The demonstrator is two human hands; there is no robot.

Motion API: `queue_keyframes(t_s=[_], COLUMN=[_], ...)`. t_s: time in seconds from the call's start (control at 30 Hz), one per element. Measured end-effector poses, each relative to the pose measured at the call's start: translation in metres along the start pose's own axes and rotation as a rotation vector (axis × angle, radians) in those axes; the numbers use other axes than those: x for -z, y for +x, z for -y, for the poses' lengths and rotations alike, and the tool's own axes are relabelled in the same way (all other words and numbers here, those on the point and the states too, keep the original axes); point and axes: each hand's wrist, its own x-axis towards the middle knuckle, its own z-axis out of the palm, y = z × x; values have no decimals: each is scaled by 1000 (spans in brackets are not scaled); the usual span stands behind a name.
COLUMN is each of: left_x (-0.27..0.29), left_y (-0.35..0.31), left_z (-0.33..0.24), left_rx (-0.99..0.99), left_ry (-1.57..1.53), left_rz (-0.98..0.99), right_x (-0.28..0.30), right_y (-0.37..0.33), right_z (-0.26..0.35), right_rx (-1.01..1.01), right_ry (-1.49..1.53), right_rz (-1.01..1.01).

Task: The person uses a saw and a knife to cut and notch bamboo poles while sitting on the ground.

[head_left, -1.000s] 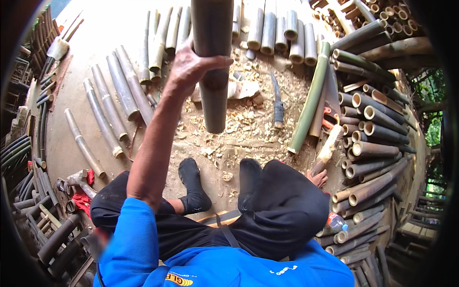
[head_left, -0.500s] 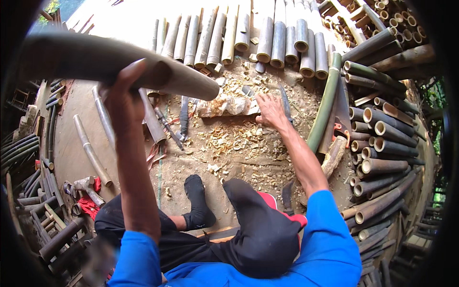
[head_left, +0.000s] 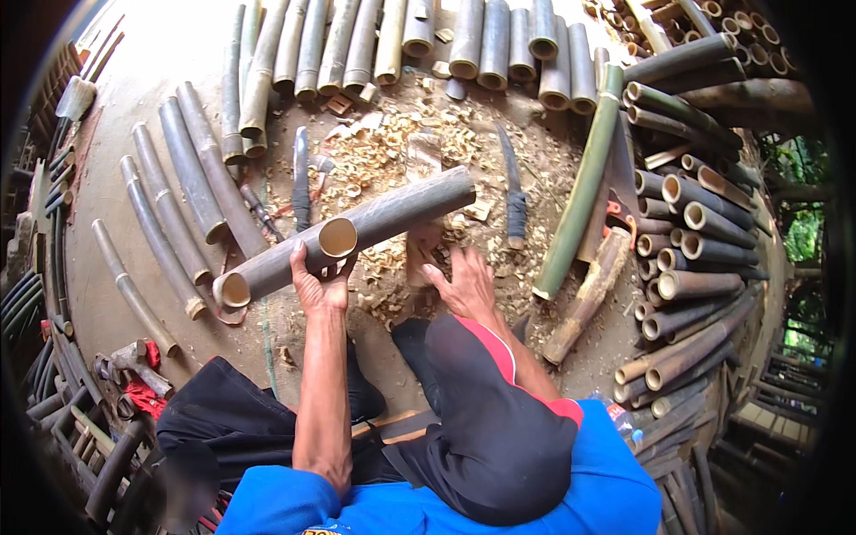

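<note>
My left hand (head_left: pixel 322 283) is closed around dark bamboo tubing (head_left: pixel 406 203), held slantwise above the ground. It has a round open end at the lower left and another round opening midway; I cannot tell whether it is one notched tube or two together. Beneath it lies a pale wooden block (head_left: pixel 423 153), its middle hidden by the bamboo. My right hand (head_left: pixel 468 290), fingers apart, is beside the near end of the block, its thumb at the block's edge. A dark-handled knife (head_left: pixel 515 192) lies to the right, and another knife (head_left: pixel 301 183) lies left of the block.
Wood chips (head_left: pixel 383 143) litter the ground. Cut bamboo tubes (head_left: pixel 334 53) line the far side, and more lie at the left. A green bamboo pole (head_left: pixel 584 178), an orange-handled saw (head_left: pixel 617 212) and a tan bamboo piece (head_left: pixel 588 294) lie right, before stacked bamboo (head_left: pixel 700 285).
My left hand has brought the bamboo down from the upper left toward the middle. The block has turned from crosswise to lengthwise. My right hand has drawn nearer to me.
</note>
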Motion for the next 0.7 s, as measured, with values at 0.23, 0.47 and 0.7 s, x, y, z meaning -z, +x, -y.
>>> queue_keyframes(t_s=[0.23,0.47,0.7], left_x=[32,2,-172], left_y=[23,-39,55], left_z=[-8,-5,46], left_rx=[167,-200,-598], left_ry=[88,1067,1410], left_rz=[41,532,809], right_x=[108,115,145], right_y=[-30,-74,-112], right_z=[-134,-232,-273], right_rx=[-364,-674,-673], right_ry=[-160,-6,162], right_rz=[-393,-484,-652])
